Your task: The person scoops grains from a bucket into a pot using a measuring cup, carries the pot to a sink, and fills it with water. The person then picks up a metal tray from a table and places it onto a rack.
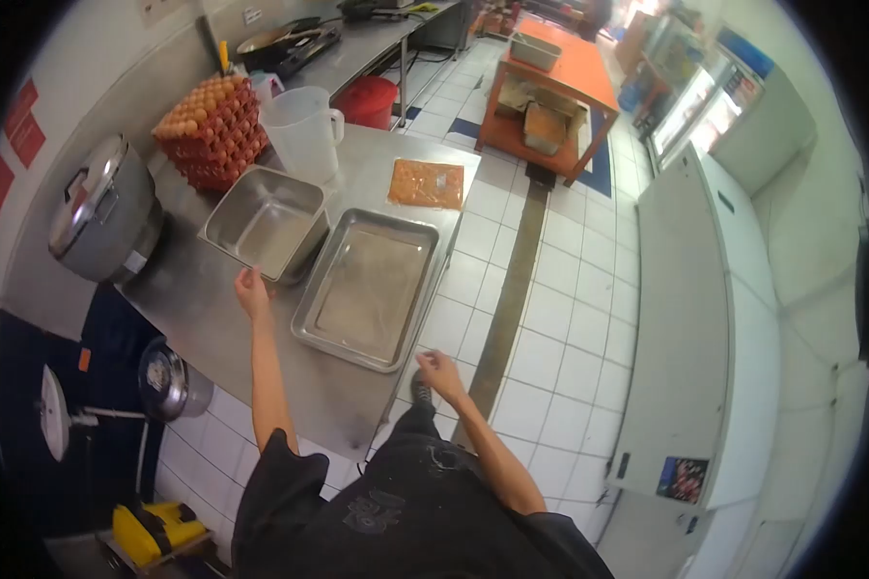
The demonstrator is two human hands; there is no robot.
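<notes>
Left hand (252, 291), fingers loosely curled and holding nothing, touches the deep square steel pan (266, 221); right hand (440, 371) hangs half-closed, unladen, beside the shallow rectangular tray (367, 287).

Commercial kitchen. Floor (560, 318): white square tiles, dark strip (512, 280) running lengthwise, blue patches near far end. Stainless table (203, 299) along left wall; second steel counter (357, 53) beyond it against same wall. Left wall (58, 145) pale, red signs (19, 121) fixed to it. Orange table (574, 68) with wooden legs stands mid-floor at far end. Large white chest freezer (705, 318) along right side, sticker on its near end. Glass-door cooler (690, 106) beyond it. Light bright, even.
</notes>
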